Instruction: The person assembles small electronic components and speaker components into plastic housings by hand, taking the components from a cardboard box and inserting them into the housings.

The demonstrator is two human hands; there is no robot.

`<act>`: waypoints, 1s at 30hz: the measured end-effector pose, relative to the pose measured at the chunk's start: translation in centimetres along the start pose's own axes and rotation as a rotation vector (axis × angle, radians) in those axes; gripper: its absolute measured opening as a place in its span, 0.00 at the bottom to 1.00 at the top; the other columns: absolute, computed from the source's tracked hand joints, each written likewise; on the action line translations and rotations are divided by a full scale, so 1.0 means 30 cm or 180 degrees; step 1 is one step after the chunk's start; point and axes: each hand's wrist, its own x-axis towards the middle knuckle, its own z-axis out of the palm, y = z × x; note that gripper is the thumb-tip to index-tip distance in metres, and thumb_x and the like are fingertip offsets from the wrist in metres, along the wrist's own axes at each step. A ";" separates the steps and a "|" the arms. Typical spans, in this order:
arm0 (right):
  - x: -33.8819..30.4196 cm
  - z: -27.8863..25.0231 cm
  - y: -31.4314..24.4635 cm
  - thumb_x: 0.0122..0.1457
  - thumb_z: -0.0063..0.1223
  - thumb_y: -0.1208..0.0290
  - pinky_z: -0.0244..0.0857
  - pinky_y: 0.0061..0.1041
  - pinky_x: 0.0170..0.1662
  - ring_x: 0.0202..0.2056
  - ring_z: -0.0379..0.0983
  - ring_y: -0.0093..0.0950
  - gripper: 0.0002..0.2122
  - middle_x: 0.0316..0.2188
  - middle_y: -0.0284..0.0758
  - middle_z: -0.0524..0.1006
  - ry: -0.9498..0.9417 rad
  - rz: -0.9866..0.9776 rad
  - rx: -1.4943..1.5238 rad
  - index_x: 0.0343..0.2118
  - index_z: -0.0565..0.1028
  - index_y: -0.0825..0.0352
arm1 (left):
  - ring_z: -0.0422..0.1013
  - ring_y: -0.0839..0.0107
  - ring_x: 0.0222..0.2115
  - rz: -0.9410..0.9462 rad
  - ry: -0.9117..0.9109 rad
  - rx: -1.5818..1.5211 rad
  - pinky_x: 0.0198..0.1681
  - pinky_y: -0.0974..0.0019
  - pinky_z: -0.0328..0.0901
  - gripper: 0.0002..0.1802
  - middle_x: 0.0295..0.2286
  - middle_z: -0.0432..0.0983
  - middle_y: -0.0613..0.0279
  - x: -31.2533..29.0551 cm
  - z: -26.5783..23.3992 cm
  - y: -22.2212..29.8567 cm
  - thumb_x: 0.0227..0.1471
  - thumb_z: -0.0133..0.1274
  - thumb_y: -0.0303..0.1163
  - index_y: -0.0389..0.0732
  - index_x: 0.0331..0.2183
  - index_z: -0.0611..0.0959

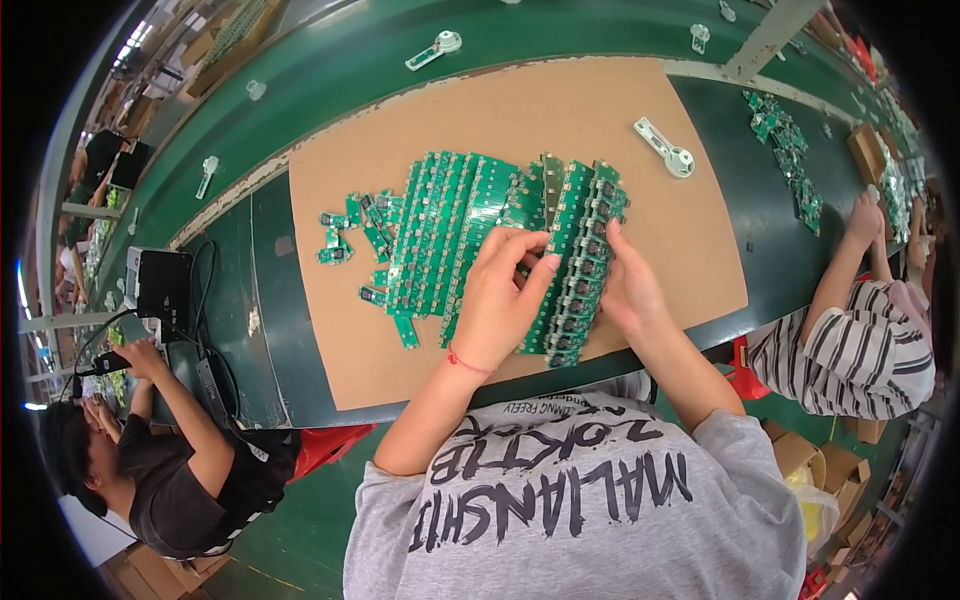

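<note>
Circuit-board panel (580, 290) with a row of dark components: long and narrow, long axis nearly fore-and-aft, far end leaning to the person's right, near end to the left and close to the bench's near edge. Position: between the two hands, right of the left hand (500, 295) and along the inner side of the right hand (632, 285). Right hand holds the panel by its right edge, thumb raised along that edge; its other fingertips are hidden behind the board. Left hand half-curled, thumb and index finger separated by a narrow gap at the boards just left of the panel; cannot tell whether they grip. Red cord bracelet (468, 364) on the left wrist. Left of the hands: overlapping row of green panels (430, 230), axes roughly parallel to the first; beyond them, small loose circuit boards (335, 250), scattered. All lie on a brown cardboard sheet (350, 350). Far right on the sheet: white handle-shaped part (665, 148), round end toward the person. Sheet rests on the dark green bench (270, 340). Farther right on the bench: heap of green boards (790, 165), near a co-worker in a striped top (860, 345). Far left: black box (163, 285), with a co-worker in black (180, 490) beside it.
</note>
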 end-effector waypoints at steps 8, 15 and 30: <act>-0.004 0.010 -0.023 0.61 0.35 0.52 0.57 0.32 0.54 0.50 0.63 0.28 0.24 0.49 0.34 0.67 0.0168 -0.0177 -0.0283 0.54 0.61 0.64 | 0.67 0.61 0.34 0.0933 0.1463 0.1823 0.37 0.64 0.63 0.19 0.34 0.67 0.56 0.018 -0.005 -0.005 0.45 0.54 0.25 0.36 0.42 0.73; -0.006 0.016 0.007 0.62 0.34 0.53 0.56 0.32 0.54 0.52 0.61 0.29 0.21 0.51 0.33 0.65 -0.0204 -0.0272 0.0242 0.53 0.61 0.60 | 0.69 0.71 0.27 -0.0146 -0.0718 -0.0291 0.30 0.72 0.64 0.11 0.31 0.70 0.57 -0.008 0.015 0.064 0.51 0.50 0.29 0.37 0.38 0.76; -0.035 0.033 0.000 0.61 0.31 0.49 0.59 0.40 0.52 0.54 0.57 0.28 0.20 0.54 0.32 0.61 -0.0447 -0.0295 0.0310 0.45 0.66 0.59 | 0.72 0.65 0.30 0.0141 -0.0497 -0.0193 0.30 0.67 0.67 0.20 0.35 0.72 0.53 -0.015 0.081 0.066 0.49 0.51 0.29 0.36 0.46 0.71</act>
